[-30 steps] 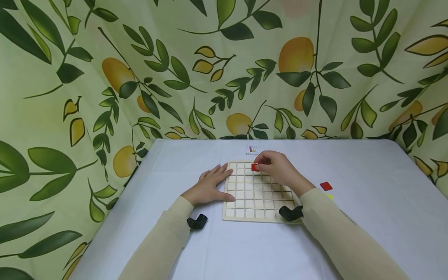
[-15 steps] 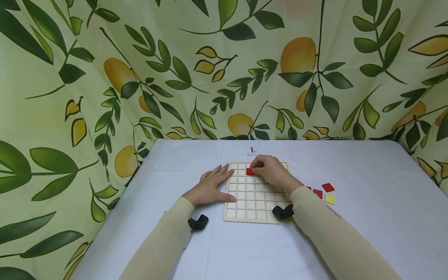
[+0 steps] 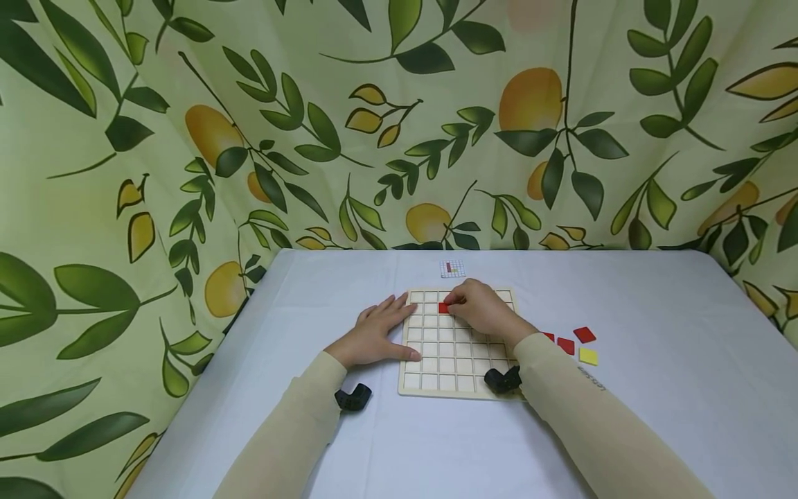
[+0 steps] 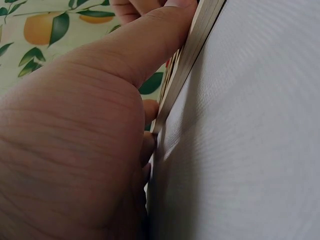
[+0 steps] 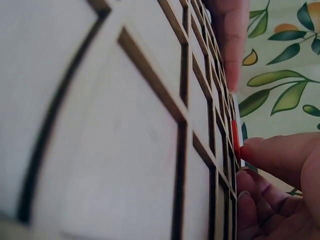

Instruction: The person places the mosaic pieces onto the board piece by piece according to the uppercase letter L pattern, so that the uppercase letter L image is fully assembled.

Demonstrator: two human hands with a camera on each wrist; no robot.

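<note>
A square wooden grid board (image 3: 430,382) lies on the white cloth. My left hand (image 3: 374,333) rests along its left edge with fingers spread, fingertips and thumb over the rim; in the left wrist view the thumb (image 4: 150,40) lies on the board's edge. My right hand (image 3: 483,312) bends over the board's upper part, fingertips on a red square tile (image 3: 443,308) at the third cell of the second row from the far side. In the right wrist view the thumb tip touches the red tile (image 5: 235,137), with the other fingers curled below it.
A small printed grid card (image 3: 452,269) with red and yellow marks lies beyond the board. To the right are loose red tiles (image 3: 584,335) and a yellow tile (image 3: 588,356), one red partly behind the right sleeve. A leaf-and-fruit patterned curtain (image 3: 424,138) hangs behind the table.
My right hand has carried the red tile left and slightly nearer, from above the board down to a second-row cell. More loose tiles show beside the sleeve. The left hand stays put.
</note>
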